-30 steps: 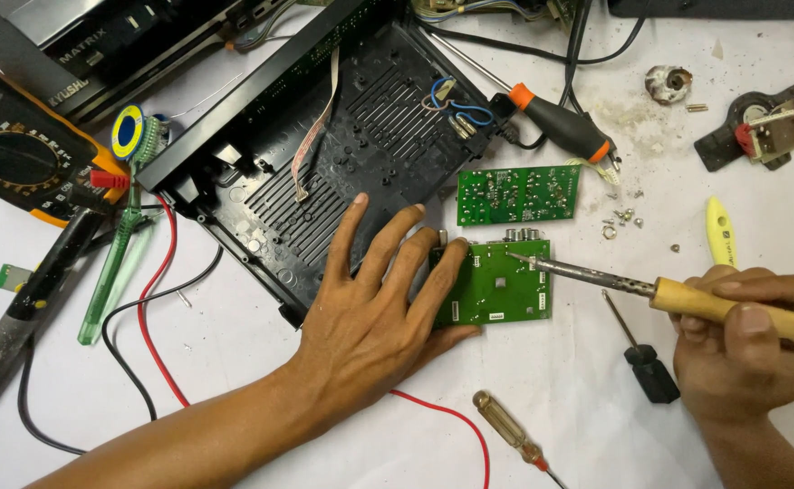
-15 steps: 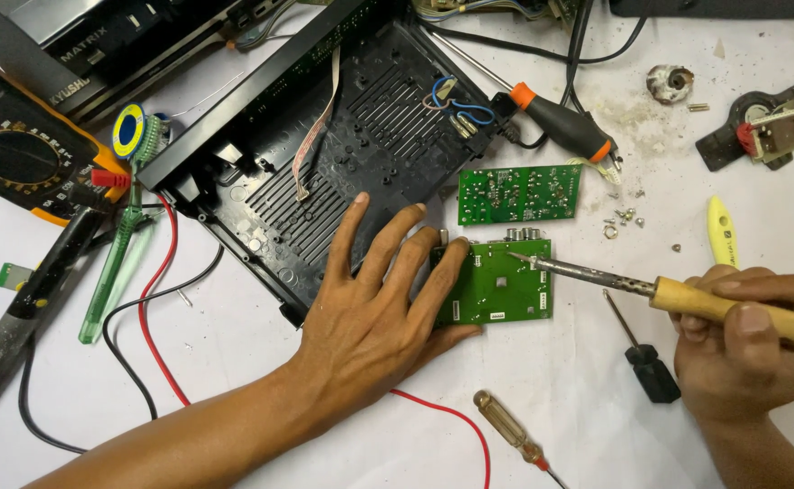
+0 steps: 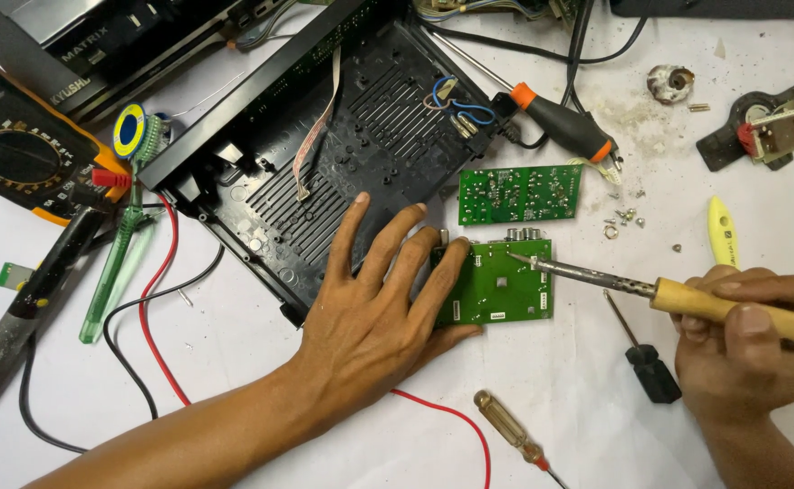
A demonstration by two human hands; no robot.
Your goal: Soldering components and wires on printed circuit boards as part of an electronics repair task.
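My left hand (image 3: 380,308) lies flat with fingers spread, its fingertips pressing the left edge of a small green circuit board (image 3: 504,288) on the white table. My right hand (image 3: 752,344) grips the wooden handle of a soldering iron (image 3: 687,297), whose metal tip touches the board's upper edge near its round sockets. A second green circuit board (image 3: 519,194) lies just above the first one.
An open black plastic casing (image 3: 324,145) sits above my left hand. A multimeter (image 3: 16,163) with red and black leads lies at left. Around them lie an orange-handled tool (image 3: 564,119), a black screwdriver (image 3: 643,358), an amber screwdriver (image 3: 510,436), a yellow tool (image 3: 721,231) and loose screws (image 3: 623,220).
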